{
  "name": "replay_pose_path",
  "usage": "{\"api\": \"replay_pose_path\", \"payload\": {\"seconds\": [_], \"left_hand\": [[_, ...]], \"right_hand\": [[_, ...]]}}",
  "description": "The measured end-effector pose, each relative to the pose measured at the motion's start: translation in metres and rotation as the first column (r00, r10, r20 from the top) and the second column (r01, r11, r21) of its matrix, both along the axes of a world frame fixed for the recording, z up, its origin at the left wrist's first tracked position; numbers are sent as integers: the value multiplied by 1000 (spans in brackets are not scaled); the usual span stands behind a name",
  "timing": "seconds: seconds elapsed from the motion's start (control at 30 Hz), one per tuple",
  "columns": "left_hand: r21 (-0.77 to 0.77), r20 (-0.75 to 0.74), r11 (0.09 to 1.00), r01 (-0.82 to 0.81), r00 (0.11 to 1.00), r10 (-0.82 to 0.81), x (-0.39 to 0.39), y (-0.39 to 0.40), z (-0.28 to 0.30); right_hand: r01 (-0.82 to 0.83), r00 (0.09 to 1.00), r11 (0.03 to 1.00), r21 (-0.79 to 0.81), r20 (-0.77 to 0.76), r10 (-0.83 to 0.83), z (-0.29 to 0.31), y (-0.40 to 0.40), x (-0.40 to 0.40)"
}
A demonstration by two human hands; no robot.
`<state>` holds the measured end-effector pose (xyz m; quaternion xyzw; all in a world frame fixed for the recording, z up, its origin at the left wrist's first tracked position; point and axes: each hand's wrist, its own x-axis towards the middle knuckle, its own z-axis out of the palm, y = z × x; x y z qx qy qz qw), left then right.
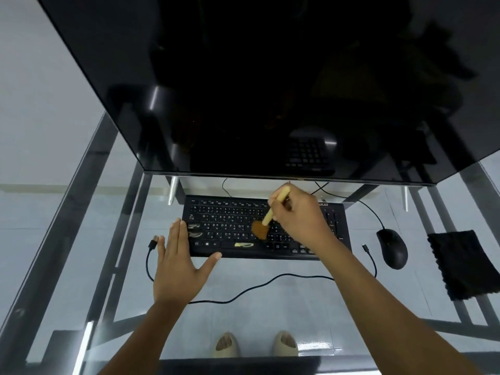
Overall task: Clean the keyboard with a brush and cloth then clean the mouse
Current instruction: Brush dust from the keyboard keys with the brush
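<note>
A black keyboard [230, 226] lies on the glass desk under the monitor. My right hand [300, 217] grips a brush [270, 212] with a pale wooden handle; its brown bristles touch the keys in the middle of the keyboard. My left hand [180, 263] lies flat with fingers spread, resting on the desk and the keyboard's left front corner. A black mouse [392, 247] sits to the right of the keyboard. A black cloth [460, 263] lies further right, near the desk's edge.
A large dark monitor [270, 85] overhangs the back of the desk. A loose black cable [243, 290] with a USB plug curls in front of the keyboard. The mouse wire runs behind the keyboard. Through the glass desk [81, 239] I see the frame and my feet.
</note>
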<state>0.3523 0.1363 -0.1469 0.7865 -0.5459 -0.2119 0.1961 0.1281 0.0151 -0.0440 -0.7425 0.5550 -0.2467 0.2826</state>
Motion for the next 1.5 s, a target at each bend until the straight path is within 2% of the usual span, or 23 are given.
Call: {"api": "replay_pose_path", "payload": {"seconds": [0.07, 0.13, 0.2, 0.27, 0.37, 0.43, 0.5, 0.57, 0.67, 0.73, 0.77, 0.83, 0.9, 0.97, 1.0, 1.07, 1.1, 1.17, 1.23, 1.3, 1.37, 1.43, 1.5], "left_hand": [[15, -8, 1000, -10, 1000, 10, 2, 2, -2], [13, -11, 1000, -3, 1000, 3, 3, 2, -4], [2, -3, 1000, -4, 1000, 4, 4, 1, -6], [-13, 19, 1000, 5, 1000, -5, 5, 0, -8], [-65, 41, 998, 21, 999, -18, 5, 0, -8], [-96, 49, 995, 26, 999, -21, 4, -1, -5], [-124, 60, 992, 32, 998, -25, 4, 0, -3], [-146, 61, 989, 31, 998, -23, 5, 0, -3], [-163, 57, 986, 27, 998, -18, 4, 0, -3], [-184, 62, 983, 27, 998, -16, 5, 1, -4], [-195, 70, 980, 32, 997, -19, 5, 1, -3], [-197, 70, 980, 32, 997, -18, 5, 2, -5], [-149, 31, 989, 15, 999, -11, 5, 2, -6], [-107, 1, 994, 0, 1000, 0, 6, 2, -9], [-93, -5, 996, 0, 1000, -1, 6, 2, -10], [-82, -18, 997, 1, 1000, -3, 8, 3, -11], [-79, -28, 997, 0, 1000, -2, 8, 3, -11], [-63, -54, 998, -8, 999, 5, 8, 2, -10], [-54, -68, 998, -15, 998, 11, 8, 1, -9], [-52, -79, 998, -23, 997, 18, 8, 2, -9], [-51, -81, 998, -25, 996, 20, 8, 3, -9], [-65, -75, 998, -20, 997, 15, 8, 2, -9], [-66, -73, 997, -27, 997, 22, 9, 1, -8]], "right_hand": [[4, 999, 996, -85, -50, -8, -2, 1, 6], [24, 1000, 987, -156, -9, -25, -2, 1, 8], [-61, 998, 991, -119, -8, 60, 1, 1, 14], [-140, 986, 984, -107, -101, 130, 2, 1, 23], [-72, 996, 980, -187, -58, 62, 7, -1, 35], [-74, 997, 992, -102, 8, 75, 13, -2, 42], [-150, 989, 989, 15, -17, 150, 11, -2, 50], [-122, 990, 991, -51, -76, 118, 8, -2, 58], [-52, 999, 993, -107, 6, 53, 6, -6, 61], [-143, 990, 989, -23, 14, 143, 4, -6, 65], [-188, 981, 982, -9, -41, 187, 3, -5, 68], [-191, 979, 977, -97, -87, 183, 3, -4, 74], [-122, 992, 982, -142, 11, 125, 4, -6, 78], [-158, 985, 986, -61, 60, 162, 7, -9, 84], [-229, 973, 973, -2, 26, 229, 7, -10, 87], [-295, 951, 956, -1, -95, 294, 8, -13, 92], [-265, 961, 963, -58, -97, 258, 8, -16, 93], [-152, 987, 983, -100, 42, 157, 13, -18, 98], [-144, 978, 989, 38, 158, 137, 17, -21, 104], [-268, 963, 947, 179, 36, 265, 16, -21, 110], [-253, 964, 964, 78, -59, 258, 12, -23, 114], [-162, 986, 984, -72, 29, 165, 15, -25, 120], [-194, 977, 981, -26, 90, 195, 19, -25, 129]]}}
